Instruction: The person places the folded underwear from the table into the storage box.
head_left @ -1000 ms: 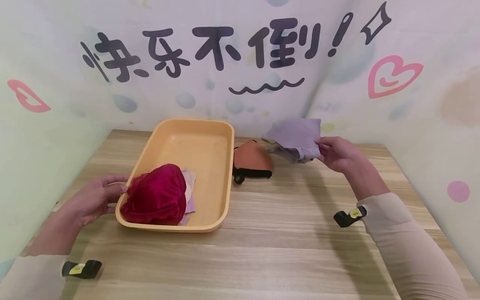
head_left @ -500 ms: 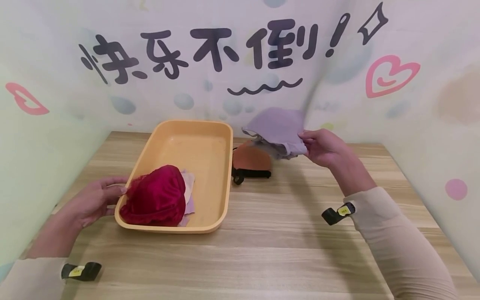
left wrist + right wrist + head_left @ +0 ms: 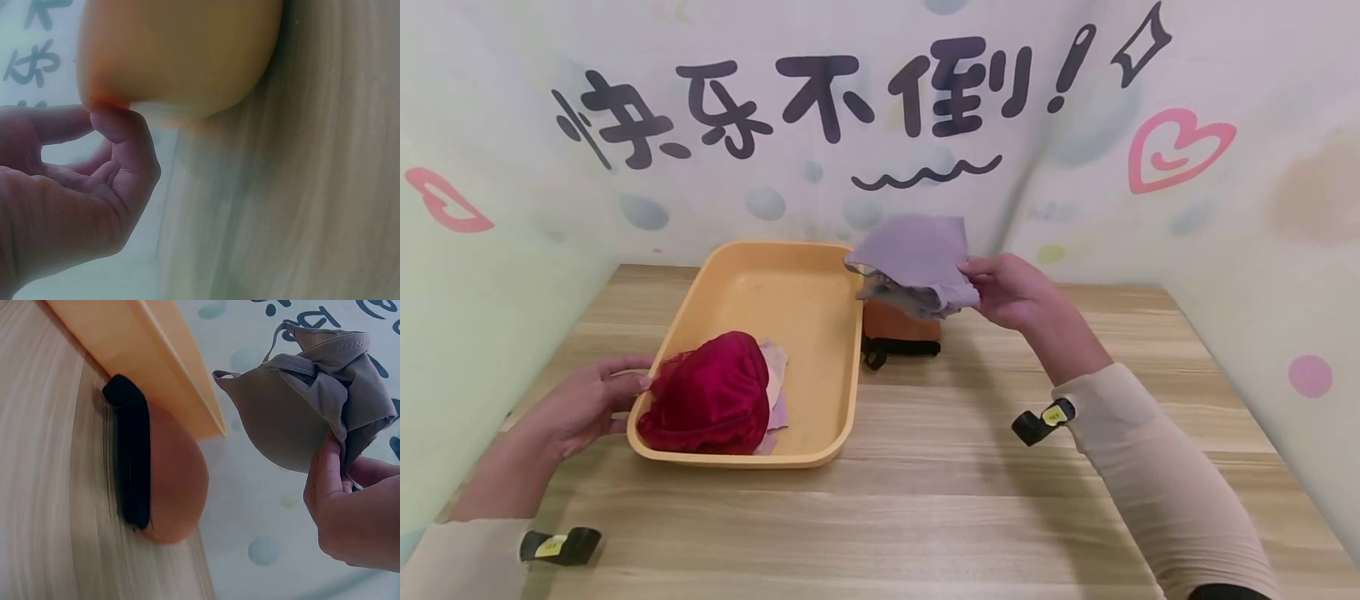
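My right hand (image 3: 1011,292) pinches a folded lavender bra (image 3: 917,258) by its right edge and holds it above the table, its left end over the tray's right rim. In the right wrist view, the bra's cup, strap and bunched band (image 3: 337,375) show above the hand. On the left, my left hand (image 3: 583,404) grips the yellow tray (image 3: 850,400) at its near-left rim, with finger and thumb at the edge in the left wrist view. A dark red velvety bra (image 3: 715,396) lies in the tray's near-left corner, partly covering pale pink and lilac cloth (image 3: 777,379).
An orange-brown bra with a black band (image 3: 902,333) lies on the table just right of the tray, partly hidden under the lavender one in the head view. A printed cloth backdrop (image 3: 760,200) rises behind the wooden table (image 3: 925,517) and along both sides.
My right hand has carried the lavender bra leftward, from beyond the orange-brown bra to the tray's right rim. The left hand has stayed at the tray.
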A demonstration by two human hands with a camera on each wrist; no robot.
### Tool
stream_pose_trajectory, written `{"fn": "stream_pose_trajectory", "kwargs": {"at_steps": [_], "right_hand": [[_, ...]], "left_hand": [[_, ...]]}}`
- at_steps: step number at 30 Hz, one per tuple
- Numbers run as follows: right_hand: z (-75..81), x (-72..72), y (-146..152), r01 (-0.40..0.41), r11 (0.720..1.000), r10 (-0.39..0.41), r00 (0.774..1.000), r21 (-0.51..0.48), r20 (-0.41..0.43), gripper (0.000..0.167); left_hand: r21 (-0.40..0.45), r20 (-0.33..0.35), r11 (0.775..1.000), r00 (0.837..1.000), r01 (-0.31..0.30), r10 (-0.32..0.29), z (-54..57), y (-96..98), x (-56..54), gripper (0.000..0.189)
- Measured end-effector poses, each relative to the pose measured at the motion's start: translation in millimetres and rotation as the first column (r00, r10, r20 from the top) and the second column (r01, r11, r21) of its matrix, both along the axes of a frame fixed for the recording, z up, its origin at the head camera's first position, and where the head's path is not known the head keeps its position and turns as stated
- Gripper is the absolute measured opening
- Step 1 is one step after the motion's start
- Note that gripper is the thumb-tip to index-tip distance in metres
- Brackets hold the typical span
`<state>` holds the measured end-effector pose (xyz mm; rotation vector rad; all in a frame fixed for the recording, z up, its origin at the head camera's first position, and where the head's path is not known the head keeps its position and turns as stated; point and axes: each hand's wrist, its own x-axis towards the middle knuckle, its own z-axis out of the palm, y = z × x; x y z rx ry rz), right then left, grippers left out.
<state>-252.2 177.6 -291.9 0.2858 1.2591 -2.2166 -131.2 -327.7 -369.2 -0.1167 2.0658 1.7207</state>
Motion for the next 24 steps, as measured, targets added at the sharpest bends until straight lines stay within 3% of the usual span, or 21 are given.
{"fn": "stream_pose_trajectory", "kwargs": {"at_steps": [10,20,24], "right_hand": [[-9.3,-3.0,-31,-0.008,1.000,0.008,1.000,0.010,0.003,0.020],[-18.7,-5.5,-59,-0.018,1.000,0.018,1.000,0.018,0.017,0.021],[-22.7,-6.4,-69,-0.036,0.999,0.036,0.999,0.032,0.001,0.029]], "left_hand": [[-0.011,-0.006,1.000,1.000,0.011,-0.011,0.2,0.9,-2.0,0.052],[0.054,-0.001,0.999,1.000,0.000,0.000,-1.2,-0.7,-2.8,0.022],[0.062,0.003,0.998,1.000,-0.003,0.002,-1.5,-1.3,-3.1,0.021]]}}
